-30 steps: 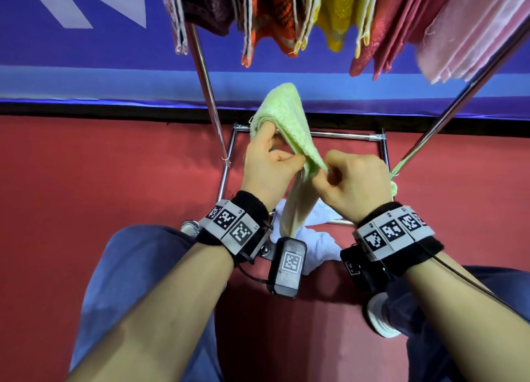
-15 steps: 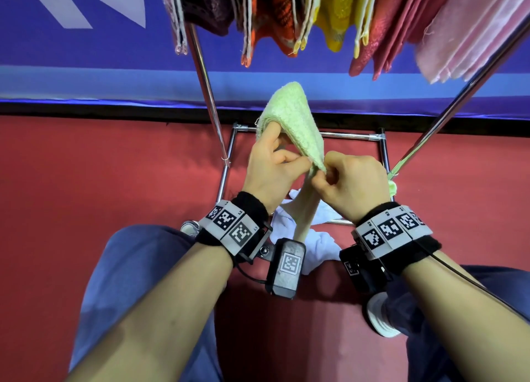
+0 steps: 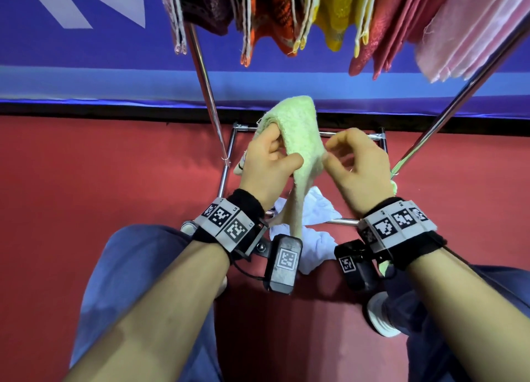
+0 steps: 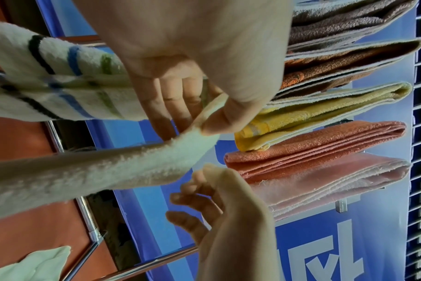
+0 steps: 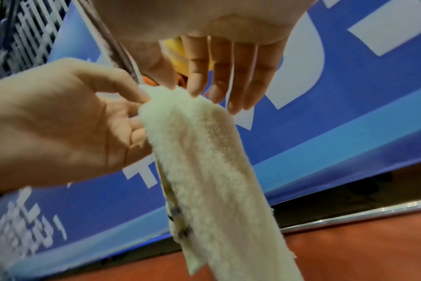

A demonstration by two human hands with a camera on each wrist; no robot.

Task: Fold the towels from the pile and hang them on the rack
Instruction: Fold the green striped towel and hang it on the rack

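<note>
Between the two hands, a pale green towel [image 3: 301, 141] hangs folded over the left hand [image 3: 269, 166], whose grip is clamped on it: the thumb presses the cloth against the fingers, with the fold rising above the grip and the loose end dropping below it toward the wrists. From the left wrist view the underside of this towel shows black, blue and green stripes. Just to the right of that grip, the right hand [image 3: 355, 166] has its fingers loosely curled and apart; its fingertips [image 5: 195, 89] sit at the towel's edge, and whether they touch it or merely stand beside it cannot be told, but they pinch nothing. Directly below the grip, white cloths of the pile [image 3: 315, 227] lie on the red floor [image 3: 100, 195], inside the rack's base. Above the grip, the chrome rack [image 3: 205, 95] carries a row of folded towels [image 3: 329, 17] hanging side by side: dark maroon, orange, yellow, red and pink. Behind the rack stands a blue banner [image 3: 86, 75] with white shapes. Nearest the camera, both wrists wear black bands with square printed markers, and blue trouser legs show underneath.
</note>
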